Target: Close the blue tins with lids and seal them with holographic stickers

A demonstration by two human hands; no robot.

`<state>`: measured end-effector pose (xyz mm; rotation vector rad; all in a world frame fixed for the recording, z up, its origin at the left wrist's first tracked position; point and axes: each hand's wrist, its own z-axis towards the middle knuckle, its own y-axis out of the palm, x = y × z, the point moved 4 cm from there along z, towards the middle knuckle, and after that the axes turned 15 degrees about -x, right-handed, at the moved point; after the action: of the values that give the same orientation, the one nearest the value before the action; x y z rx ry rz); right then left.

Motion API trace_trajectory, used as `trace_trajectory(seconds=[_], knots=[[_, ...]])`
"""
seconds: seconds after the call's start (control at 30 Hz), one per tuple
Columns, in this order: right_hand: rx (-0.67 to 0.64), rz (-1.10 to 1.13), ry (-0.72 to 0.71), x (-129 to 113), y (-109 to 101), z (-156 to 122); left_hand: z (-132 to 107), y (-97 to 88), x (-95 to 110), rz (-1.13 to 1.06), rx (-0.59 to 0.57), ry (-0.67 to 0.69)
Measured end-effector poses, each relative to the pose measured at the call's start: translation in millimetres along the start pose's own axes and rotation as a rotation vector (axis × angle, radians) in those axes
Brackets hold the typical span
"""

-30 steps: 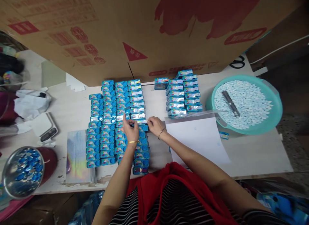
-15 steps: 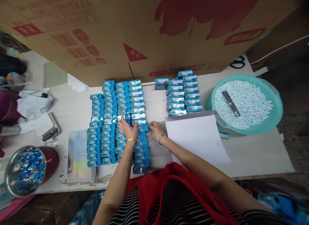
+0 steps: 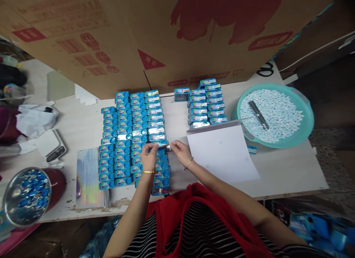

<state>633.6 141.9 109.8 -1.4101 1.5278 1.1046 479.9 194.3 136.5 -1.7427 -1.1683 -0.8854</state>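
Observation:
Many small blue boxes (image 3: pixel 130 136) lie in tight rows on the white table (image 3: pixel 291 173). My left hand (image 3: pixel 149 157) and my right hand (image 3: pixel 180 150) pinch the two ends of a shiny strip (image 3: pixel 162 145) lying over one blue box in the rightmost row. Both wrists wear thin gold bangles. A smaller stack of the same blue boxes (image 3: pixel 206 102) stands further back, to the right.
A white paper sheet (image 3: pixel 222 154) lies right of my hands. A teal basin of white pellets (image 3: pixel 273 115) holds a dark tool. A metal bowl of blue pieces (image 3: pixel 24 197) and a holographic sheet (image 3: pixel 88 176) sit left. A large cardboard box (image 3: pixel 166 32) stands behind.
My left hand drew back from pressing flat on the rows and now pinches the strip's left end. My right hand still holds the right end, one row nearer me.

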Motion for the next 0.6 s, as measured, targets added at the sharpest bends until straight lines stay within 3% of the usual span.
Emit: trace_trajectory(seconds=[0.13, 0.37, 0.5, 0.6], knots=[[0.056, -0.247, -0.019, 3, -5, 9, 6, 1.8, 0, 0.233, 0.093, 0.08], [0.033, -0.647, 0.056, 16, -5, 24, 9, 8.1, -11, 0.593, 0.126, 0.01], [0.015, -0.673, 0.098, 28, -3, 27, 8, 12.0, -12, 0.728, 0.126, 0.036], [0.087, -0.573, 0.095, 35, 0, 20, 8, 8.8, -9, 0.744, 0.174, 0.001]])
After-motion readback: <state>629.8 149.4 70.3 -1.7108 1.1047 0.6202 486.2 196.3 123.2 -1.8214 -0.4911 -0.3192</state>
